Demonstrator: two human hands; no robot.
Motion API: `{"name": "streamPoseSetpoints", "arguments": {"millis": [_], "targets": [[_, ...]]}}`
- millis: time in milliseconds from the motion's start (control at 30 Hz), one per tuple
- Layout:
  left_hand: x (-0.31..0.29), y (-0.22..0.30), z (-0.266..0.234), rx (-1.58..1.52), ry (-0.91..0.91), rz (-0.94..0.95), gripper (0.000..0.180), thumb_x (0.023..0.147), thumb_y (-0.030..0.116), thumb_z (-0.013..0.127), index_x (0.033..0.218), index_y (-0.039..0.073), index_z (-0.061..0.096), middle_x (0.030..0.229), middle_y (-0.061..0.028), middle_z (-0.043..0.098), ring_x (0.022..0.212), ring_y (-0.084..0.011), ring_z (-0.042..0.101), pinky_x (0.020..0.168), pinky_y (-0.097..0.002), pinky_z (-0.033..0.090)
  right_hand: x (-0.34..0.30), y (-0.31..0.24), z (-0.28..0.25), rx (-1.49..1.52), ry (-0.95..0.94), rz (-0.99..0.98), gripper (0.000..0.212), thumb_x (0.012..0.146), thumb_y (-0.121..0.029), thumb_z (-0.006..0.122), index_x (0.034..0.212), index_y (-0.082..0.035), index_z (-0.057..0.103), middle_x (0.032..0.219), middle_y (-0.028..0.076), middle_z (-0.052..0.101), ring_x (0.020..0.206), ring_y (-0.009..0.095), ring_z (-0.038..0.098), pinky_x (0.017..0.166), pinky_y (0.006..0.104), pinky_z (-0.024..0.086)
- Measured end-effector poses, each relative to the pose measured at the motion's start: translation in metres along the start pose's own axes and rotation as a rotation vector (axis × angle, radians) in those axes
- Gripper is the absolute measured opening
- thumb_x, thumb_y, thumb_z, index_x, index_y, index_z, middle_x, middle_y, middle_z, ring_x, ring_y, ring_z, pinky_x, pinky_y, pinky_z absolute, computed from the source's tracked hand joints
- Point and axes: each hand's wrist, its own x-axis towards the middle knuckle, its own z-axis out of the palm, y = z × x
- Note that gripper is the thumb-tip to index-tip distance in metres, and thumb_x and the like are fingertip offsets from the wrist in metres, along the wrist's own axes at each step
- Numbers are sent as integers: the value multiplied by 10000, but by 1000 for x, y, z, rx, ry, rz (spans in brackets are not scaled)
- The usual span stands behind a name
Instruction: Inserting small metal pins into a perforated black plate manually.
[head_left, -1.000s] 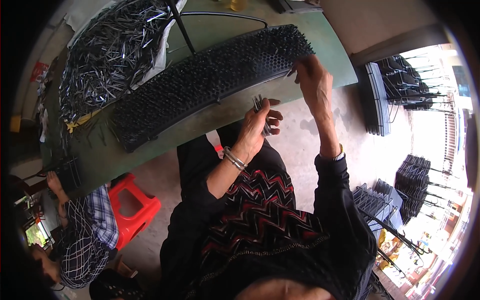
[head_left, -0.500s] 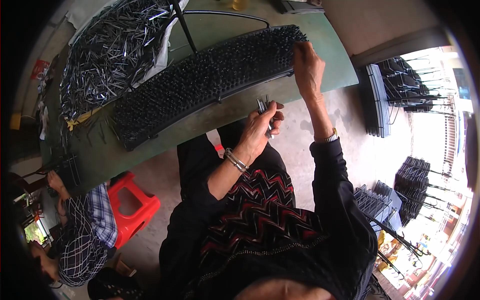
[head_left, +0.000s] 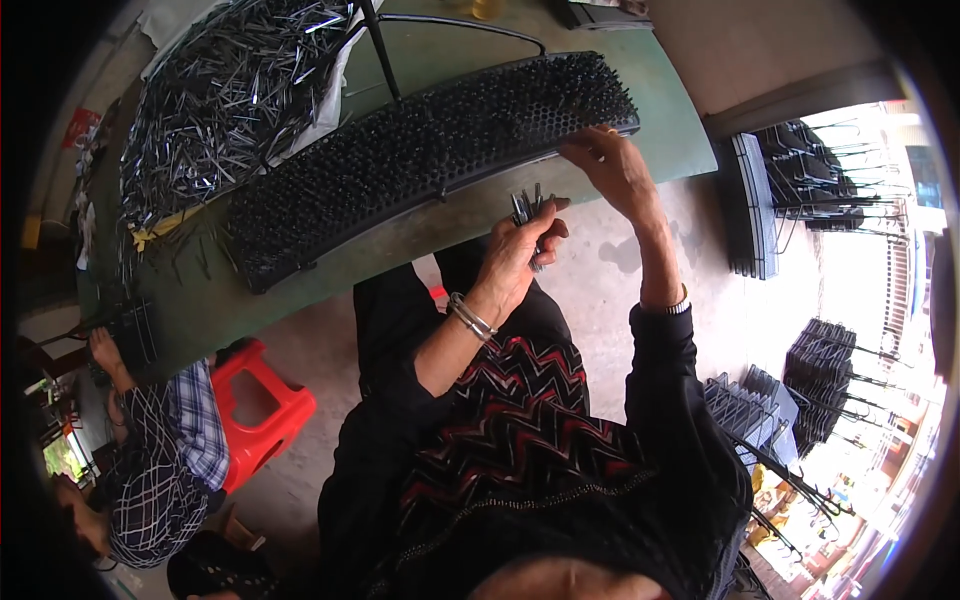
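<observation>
A long, curved black perforated panel (head_left: 440, 140) lies on the green table, its holes mostly filled with short upright black strips. Bare holes show along part of its near edge toward the right. My right hand (head_left: 618, 172) is at that near edge, thumb and fingers pinched together; whatever they hold is too small to make out. Closer to me, just off the table's front edge, my left hand (head_left: 520, 250) is closed round a small bunch of shiny dark strips (head_left: 524, 205), whose ends stick up past the fingers.
A white-lined heap of loose dark strips (head_left: 240, 100) covers the table's far left. A black bent rod (head_left: 375, 50) rises behind the panel. At lower left, another person (head_left: 165, 450) sits by a red plastic stool (head_left: 262, 410). Stacked black racks (head_left: 820, 380) stand at right.
My right hand has come from the panel's far right end down and toward me to its near edge. The panel's right end is now uncovered. My left hand has hardly moved.
</observation>
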Motion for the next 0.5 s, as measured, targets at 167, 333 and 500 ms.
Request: {"name": "streamPoseSetpoints", "arguments": {"millis": [167,333,500], "targets": [[3,-3,1,13,14,-4,271,916,231,615,1030,-14,637,757,-53,617,615,-60,456,487,-199,309,-32,-11,-2,208,-260,13,157,819,-147,622,898,-26,685,839,106,649,781,204,618,695,321,477],[-2,4,16,27,93,-33,260,947,249,572,1035,11,632,779,-49,605,617,-58,453,501,-207,322,-34,-7,-3,352,-132,108,140,843,-117,592,900,-4,650,820,113,662,738,195,623,670,308,476],[4,-4,-4,39,12,-13,275,950,287,562,1042,35,621,731,-21,576,569,-44,368,497,-204,303,-10,-13,-3,186,462,145,120,879,-112,560,925,-17,617,687,73,636,613,133,601,594,296,464]]}}
